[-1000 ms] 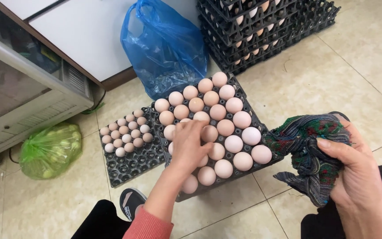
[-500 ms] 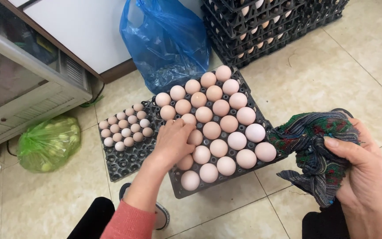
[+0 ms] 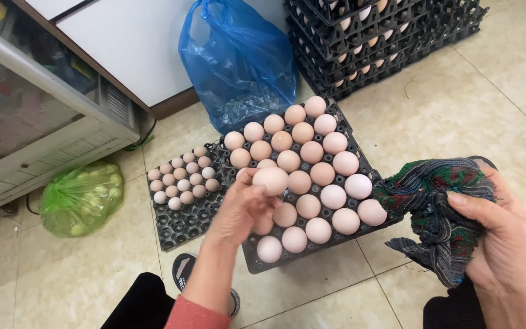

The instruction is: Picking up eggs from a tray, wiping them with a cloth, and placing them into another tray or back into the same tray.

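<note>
My left hand (image 3: pixel 241 210) holds a pale egg (image 3: pixel 270 180) lifted just above the black egg tray (image 3: pixel 369 170) on the floor. That tray carries several rows of large pinkish eggs. My right hand (image 3: pixel 503 244) grips a crumpled dark striped cloth (image 3: pixel 433 204) with green and red threads, to the right of the tray. A second black tray (image 3: pixel 184 222) left of the first holds several smaller eggs in its far half.
A blue plastic bag (image 3: pixel 238 61) leans on the white cabinet behind the trays. A green bag (image 3: pixel 80 198) lies at left under a glass-fronted case (image 3: pixel 38 122). Stacked black trays (image 3: pixel 372 42) with eggs stand at top right. The floor is tiled.
My left hand, which was pressed on the eggs at the tray's near left, has lifted one egg up off the tray. The right hand still holds the cloth.
</note>
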